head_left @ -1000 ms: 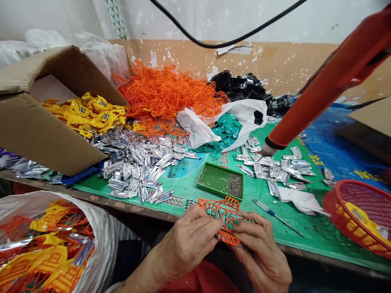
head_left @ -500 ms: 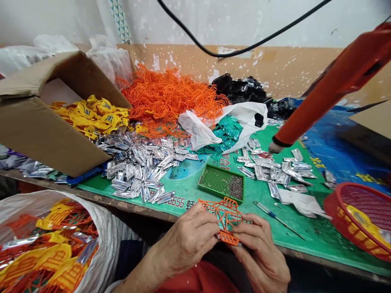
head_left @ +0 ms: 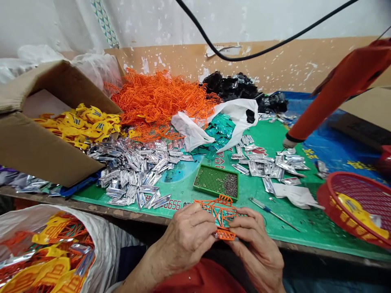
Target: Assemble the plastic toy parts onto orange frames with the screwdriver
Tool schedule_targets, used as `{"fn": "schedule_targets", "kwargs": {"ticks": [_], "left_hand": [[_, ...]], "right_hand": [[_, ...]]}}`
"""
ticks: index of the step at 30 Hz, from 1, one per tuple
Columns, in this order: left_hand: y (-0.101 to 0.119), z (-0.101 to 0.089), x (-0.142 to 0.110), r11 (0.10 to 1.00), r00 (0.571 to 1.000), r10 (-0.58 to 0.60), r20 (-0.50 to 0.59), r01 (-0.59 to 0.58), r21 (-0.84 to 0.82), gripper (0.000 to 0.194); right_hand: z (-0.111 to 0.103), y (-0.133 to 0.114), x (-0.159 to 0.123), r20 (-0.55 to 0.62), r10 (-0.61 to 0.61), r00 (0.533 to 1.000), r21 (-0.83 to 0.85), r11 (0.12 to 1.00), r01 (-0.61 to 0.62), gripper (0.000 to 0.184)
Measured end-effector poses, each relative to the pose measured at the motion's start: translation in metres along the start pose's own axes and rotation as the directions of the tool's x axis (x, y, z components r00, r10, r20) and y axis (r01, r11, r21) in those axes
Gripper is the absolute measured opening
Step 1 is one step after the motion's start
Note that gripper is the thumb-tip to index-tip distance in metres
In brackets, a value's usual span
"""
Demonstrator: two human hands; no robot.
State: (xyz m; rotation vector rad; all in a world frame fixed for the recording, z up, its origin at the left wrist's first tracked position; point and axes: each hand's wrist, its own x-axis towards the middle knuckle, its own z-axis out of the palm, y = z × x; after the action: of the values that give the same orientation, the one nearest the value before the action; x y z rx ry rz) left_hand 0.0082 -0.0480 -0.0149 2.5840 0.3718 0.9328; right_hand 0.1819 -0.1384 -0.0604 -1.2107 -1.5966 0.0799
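An orange plastic lattice frame is held between my two hands at the table's front edge. My left hand pinches its left side, fingers curled. On its right side my right hand grips, thumb below and fingers above. A sliver of something silvery shows at the frame's lower edge, between my fingertips; its kind is hidden. Just beyond the frame sits a green perforated tray with small metal screws heaped at its right end. To the right of my hands lies a screwdriver-like rod with a blue section.
Silver parts spread left of the tray, more to its right. Behind are orange frames, black parts and a cardboard box with yellow parts. A red power driver hangs above a red basket. A filled white sack stands lower left.
The camera view has shifted slightly, so most table things sit further left. The hanging red driver has swung rightward relative to the table. Both hands still hold the orange frame.
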Motion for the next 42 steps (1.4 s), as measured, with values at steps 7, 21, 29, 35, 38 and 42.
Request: {"fn": "schedule_targets", "kwargs": {"ticks": [7,21,29,35,38,42], "left_hand": [[-0.008,-0.002,0.003,0.995,1.000,-0.004,-0.026,0.001,-0.103,0.008],[-0.023,-0.004,0.002,0.993,0.999,0.047,0.009,-0.046,-0.109,0.011],[-0.010,-0.001,0.020,0.997,0.997,0.076,0.000,-0.076,0.020,0.012],[-0.001,0.004,0.032,0.992,0.995,0.095,0.035,-0.098,0.080,0.015],[0.000,0.006,0.035,0.991,0.993,0.099,0.068,-0.104,0.088,0.017],[0.000,0.003,0.037,0.992,0.985,0.097,0.141,-0.108,0.068,0.010]], "right_hand": [[-0.001,-0.004,0.008,-0.003,0.025,1.000,0.012,1.000,-0.025,0.008],[0.000,-0.012,0.021,0.013,0.030,0.999,-0.116,0.993,-0.028,0.011],[-0.008,0.011,0.013,0.025,0.017,1.000,-0.008,1.000,-0.016,0.010],[-0.018,0.017,0.006,0.003,0.030,1.000,-0.035,0.999,-0.030,0.010],[-0.021,0.019,0.002,0.006,0.043,0.999,-0.031,0.999,-0.043,0.010],[-0.022,0.020,0.000,-0.010,0.035,0.999,-0.029,0.999,-0.036,0.010]]}}
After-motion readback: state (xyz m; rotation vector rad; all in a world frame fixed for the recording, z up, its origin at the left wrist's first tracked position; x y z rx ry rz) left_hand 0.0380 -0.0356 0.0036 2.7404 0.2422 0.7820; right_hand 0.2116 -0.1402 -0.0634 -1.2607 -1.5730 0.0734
